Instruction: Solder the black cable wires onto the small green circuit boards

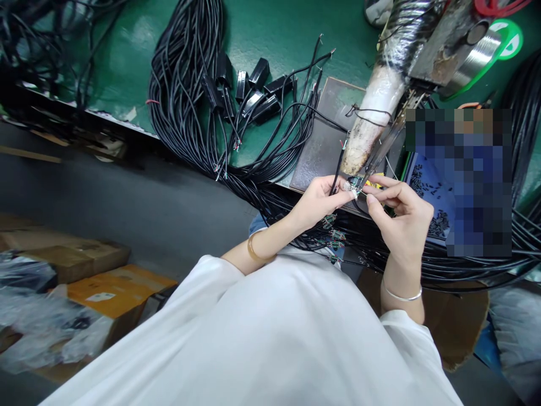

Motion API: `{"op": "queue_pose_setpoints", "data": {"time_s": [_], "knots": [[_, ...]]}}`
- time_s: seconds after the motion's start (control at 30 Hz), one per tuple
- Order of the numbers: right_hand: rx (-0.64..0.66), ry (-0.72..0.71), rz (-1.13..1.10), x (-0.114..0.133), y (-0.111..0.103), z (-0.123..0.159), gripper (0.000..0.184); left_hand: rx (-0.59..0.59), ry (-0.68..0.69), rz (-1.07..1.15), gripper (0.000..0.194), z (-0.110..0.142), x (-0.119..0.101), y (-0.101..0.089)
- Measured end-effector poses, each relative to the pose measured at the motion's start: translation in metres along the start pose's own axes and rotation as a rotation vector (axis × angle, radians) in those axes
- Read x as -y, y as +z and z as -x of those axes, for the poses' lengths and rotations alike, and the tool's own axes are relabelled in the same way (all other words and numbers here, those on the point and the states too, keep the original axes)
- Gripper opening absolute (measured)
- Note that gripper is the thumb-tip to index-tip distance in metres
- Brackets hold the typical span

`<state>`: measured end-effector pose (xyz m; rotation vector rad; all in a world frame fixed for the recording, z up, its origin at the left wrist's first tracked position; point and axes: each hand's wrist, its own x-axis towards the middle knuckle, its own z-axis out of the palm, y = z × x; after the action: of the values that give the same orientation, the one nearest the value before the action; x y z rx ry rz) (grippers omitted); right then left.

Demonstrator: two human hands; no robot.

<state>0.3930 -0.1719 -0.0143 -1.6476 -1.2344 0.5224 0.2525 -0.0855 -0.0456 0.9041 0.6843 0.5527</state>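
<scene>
My left hand [323, 198] is closed in a pinch on a small green circuit board [355, 190] that has thin wires on it. A black cable [338, 166] runs up past those fingers. Close by on the right, my right hand [399, 208] pinches a thin wire [364, 194] at the board's edge, its other fingers bent. Both hands meet just under the tip of a wrapped, stained tube [355, 152] and a slim metal piece beside it. Fingertips partly hide the board. Several similar boards on cables [336, 234] hang at the bench edge below.
A thick bundle of black cables [181, 73] lies on the green bench [122, 51], near several black plastic housings [260, 73]. A solder wire spool [477, 62] stands upper right. Small black parts fill a blue tray [443, 192], partly pixelated. Cardboard boxes [114, 287] sit lower left.
</scene>
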Motion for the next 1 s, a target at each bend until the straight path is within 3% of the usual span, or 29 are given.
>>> {"op": "queue_pose_setpoints", "data": {"time_s": [1.0], "knots": [[-0.020, 0.019, -0.055, 0.0023, -0.0017, 0.0006, 0.012, -0.023, 0.082, -0.012, 0.039, 0.0024, -0.0054, 0.0052]]}}
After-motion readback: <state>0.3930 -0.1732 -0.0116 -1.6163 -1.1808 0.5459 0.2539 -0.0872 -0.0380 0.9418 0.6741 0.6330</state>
